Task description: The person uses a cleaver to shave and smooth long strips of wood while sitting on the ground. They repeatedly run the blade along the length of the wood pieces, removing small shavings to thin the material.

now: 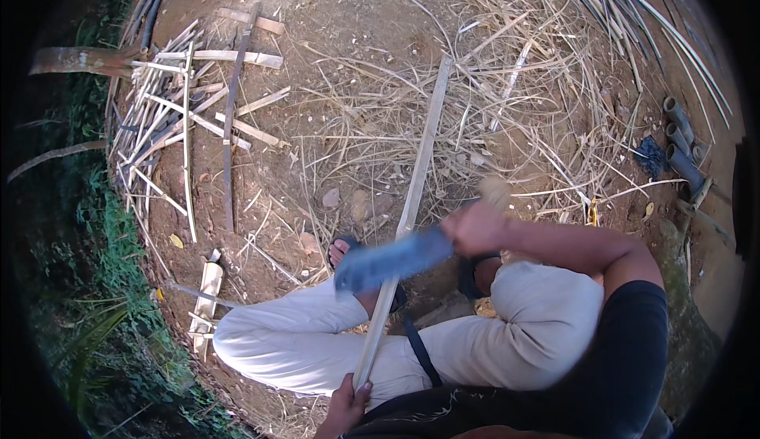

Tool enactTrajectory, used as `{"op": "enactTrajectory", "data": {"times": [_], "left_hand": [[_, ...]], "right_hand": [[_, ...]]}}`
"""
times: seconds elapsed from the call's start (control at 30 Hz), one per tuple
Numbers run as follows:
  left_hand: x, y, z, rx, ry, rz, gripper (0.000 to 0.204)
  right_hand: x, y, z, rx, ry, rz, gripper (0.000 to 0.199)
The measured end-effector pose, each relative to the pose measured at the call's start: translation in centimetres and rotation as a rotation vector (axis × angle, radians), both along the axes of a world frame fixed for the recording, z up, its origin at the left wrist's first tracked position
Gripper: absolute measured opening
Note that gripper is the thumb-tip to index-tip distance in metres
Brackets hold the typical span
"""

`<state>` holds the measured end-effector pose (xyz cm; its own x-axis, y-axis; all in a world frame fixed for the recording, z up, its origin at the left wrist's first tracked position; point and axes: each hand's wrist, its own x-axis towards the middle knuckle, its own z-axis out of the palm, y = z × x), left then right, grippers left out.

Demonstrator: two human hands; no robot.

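A long, pale bamboo slat (423, 154) runs from my lap away over the littered ground. My left hand (347, 402) is closed around its near end, the thumb lying along the slat. In my right hand (473, 229) is a machete (394, 260) with a broad, grey-blue blade, blurred by motion. The fingers are wrapped round its handle, whose light brown end sticks out beyond the fist. The blade lies across the slat in the view, just past my knees; whether it touches the slat I cannot tell.
Thin shavings (514, 98) cover the ground ahead and to the right. At the left lies a pile of split sticks (158, 114) beside a long dark strip (230, 138). Long poles (617, 11) lie far right, with bamboo tubes (682, 162) nearer. Green plants (103, 281) border the left.
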<state>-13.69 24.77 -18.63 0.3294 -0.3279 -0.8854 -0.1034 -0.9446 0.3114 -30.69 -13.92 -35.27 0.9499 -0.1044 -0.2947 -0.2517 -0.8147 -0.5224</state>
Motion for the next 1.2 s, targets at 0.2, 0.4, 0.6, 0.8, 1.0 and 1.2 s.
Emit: {"op": "enactTrajectory", "data": {"times": [0.2,0.4,0.6,0.8,1.0,1.2], "left_hand": [[0.3,-1.2,-1.9,-0.105,-0.047,-0.109,0.026],[-0.9,-1.1,-1.5,-0.126,0.029,-0.068,0.022],[-1.7,-0.7,-1.5,-0.07,-0.021,-0.087,0.018],[-0.4,-1.3,-1.8,-0.074,0.07,-0.074,0.022],[-1.3,-0.8,-2.3,-0.054,0.121,-0.048,0.025],[1.0,0.0,-2.6,-0.014,0.159,0.003,0.027]], "right_hand": [[-0.8,-3.4,-1.7,-0.136,0.004,-0.303,0.026],[-1.2,2.4,0.7,-0.176,-0.115,-0.018,0.03],[-1.4,-4.0,-1.6,-0.103,0.151,-0.368,0.038],[-0.3,1.7,-0.4,-0.161,-0.113,-0.083,0.025],[-3.1,-14.5,-5.0,-0.29,0.35,-0.769,0.026],[1.5,-5.3,-1.6,-0.182,0.281,-0.425,0.023]]}}
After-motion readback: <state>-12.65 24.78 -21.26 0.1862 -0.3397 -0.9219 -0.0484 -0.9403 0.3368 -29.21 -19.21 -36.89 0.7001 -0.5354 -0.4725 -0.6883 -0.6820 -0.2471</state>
